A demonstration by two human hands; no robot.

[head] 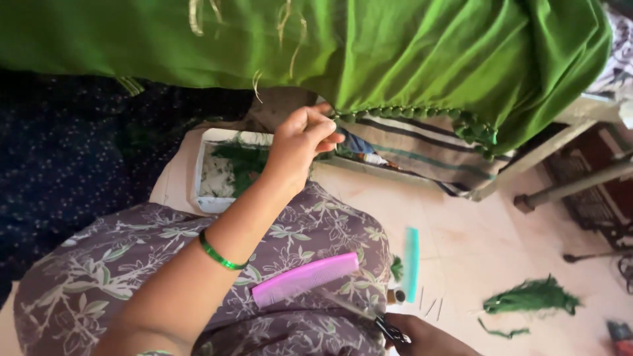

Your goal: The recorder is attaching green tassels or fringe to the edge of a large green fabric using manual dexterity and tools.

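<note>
A person seated on the floor works at a green cloth [409, 53] that drapes down from above across the top of the view. The left hand [300, 142], wearing a green bangle [221, 254] at the wrist, is raised with thumb and fingertips pinched shut on the cloth's knotted lower edge [409, 115], a beaded hem running rightward and slightly down from the pinch. The right hand [425, 336] sits low at the bottom edge, well apart from the hem, closed around a dark-handled tool [389, 327] that is too cropped to identify. A pink comb [304, 279] lies on the lap, its long axis slanting up to the right. A teal comb [411, 264] lies upright on the floor [475, 244] beside loose green threads [531, 296].
</note>
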